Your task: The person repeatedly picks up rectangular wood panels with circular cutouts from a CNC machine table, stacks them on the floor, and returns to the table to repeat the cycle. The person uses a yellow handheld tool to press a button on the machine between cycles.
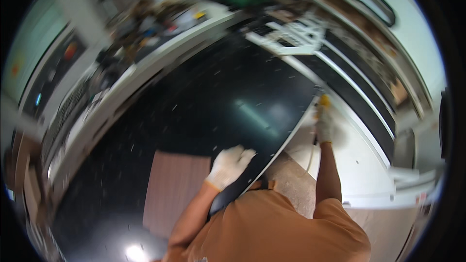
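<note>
My left hand (230,167), in a white knit glove, hovers over or rests on the black tabletop (204,97). Its fingers are loosely bent and slightly apart, with nothing visible in them. Just left of it lies a flat reddish-brown wood-grain panel (177,191). Also gloved, my right hand (324,128) reaches forward past the table's right edge. It is closed around a blurred hand tool with a yellow part (324,101) and a dark front end. A thin pale hose (309,161) hangs below this hand.
Small pale specks are scattered over the black surface. A white machine panel (359,160) and white rails (357,75) stand to the right. Along the far left, a long ledge (160,53) carries blurred clutter (145,24). Brown floor (293,179) shows beside my body.
</note>
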`<state>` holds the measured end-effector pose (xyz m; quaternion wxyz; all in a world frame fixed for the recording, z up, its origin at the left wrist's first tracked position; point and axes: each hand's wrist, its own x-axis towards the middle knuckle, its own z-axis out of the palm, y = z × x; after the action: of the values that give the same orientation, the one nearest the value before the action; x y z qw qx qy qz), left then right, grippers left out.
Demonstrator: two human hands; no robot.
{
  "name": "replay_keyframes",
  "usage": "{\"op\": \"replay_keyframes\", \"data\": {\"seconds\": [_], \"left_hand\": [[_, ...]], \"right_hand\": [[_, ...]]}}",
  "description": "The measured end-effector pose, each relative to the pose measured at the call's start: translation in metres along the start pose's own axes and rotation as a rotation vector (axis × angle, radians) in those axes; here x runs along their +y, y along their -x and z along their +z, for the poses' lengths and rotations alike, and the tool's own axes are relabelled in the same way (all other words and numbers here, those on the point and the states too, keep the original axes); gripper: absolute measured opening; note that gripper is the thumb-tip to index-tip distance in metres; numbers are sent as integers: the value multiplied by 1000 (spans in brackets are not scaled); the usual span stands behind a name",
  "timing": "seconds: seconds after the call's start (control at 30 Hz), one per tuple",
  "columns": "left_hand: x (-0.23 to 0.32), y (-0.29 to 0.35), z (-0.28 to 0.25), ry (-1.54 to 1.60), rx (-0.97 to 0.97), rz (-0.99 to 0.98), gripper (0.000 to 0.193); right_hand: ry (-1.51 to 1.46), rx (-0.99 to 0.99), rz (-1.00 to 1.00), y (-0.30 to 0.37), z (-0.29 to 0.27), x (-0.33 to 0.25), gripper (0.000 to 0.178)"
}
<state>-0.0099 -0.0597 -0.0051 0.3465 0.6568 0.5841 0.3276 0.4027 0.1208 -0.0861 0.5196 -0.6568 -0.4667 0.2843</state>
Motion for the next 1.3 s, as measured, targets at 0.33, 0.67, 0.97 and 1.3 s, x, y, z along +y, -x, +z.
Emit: {"op": "replay_keyframes", "data": {"seconds": [0.33, 0.67, 0.97, 1.3], "left_hand": [[23, 125, -69, 31, 576, -220, 33], [-24, 284, -44, -158, 1152, -1374, 75], [-78, 260, -50, -2, 1002, -1260, 87], [-100, 319, -28, 872, 1440, -773, 71]], "right_hand": [[-627, -168, 173, 55, 92, 156, 43], [358, 15, -558, 23, 58, -11, 31], [23, -1196, -1178, 225, 302, -199, 57], [4, -1242, -1198, 116, 344, -204, 35]]}}
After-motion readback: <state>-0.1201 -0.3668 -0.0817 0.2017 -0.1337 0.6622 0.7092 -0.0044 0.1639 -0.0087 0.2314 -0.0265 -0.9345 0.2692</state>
